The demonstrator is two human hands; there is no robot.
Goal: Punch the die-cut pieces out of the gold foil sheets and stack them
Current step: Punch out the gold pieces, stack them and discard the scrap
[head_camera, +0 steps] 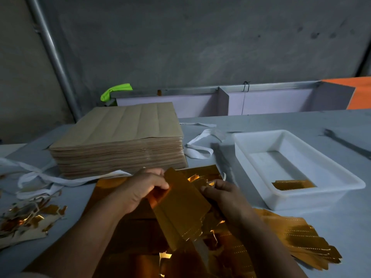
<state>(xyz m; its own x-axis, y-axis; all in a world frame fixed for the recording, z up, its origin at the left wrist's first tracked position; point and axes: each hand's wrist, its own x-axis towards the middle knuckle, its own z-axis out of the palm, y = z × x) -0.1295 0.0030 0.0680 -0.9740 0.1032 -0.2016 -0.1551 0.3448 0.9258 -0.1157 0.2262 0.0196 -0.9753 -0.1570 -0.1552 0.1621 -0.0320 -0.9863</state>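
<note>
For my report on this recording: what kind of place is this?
Probably a small print-finishing workshop: a tall stack of brown sheets, gold foil offcuts on the worktable, and a white tray holding punched pieces.

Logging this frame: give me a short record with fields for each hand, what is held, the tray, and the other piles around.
left hand: grips the foil bundle at its top end
right hand: pinches the bundle's right edge
white tray: holds a small gold stack at its near end
fanned gold pieces: lying at near right
scraps: heap at far left
brown paper stack: behind the hands
</note>
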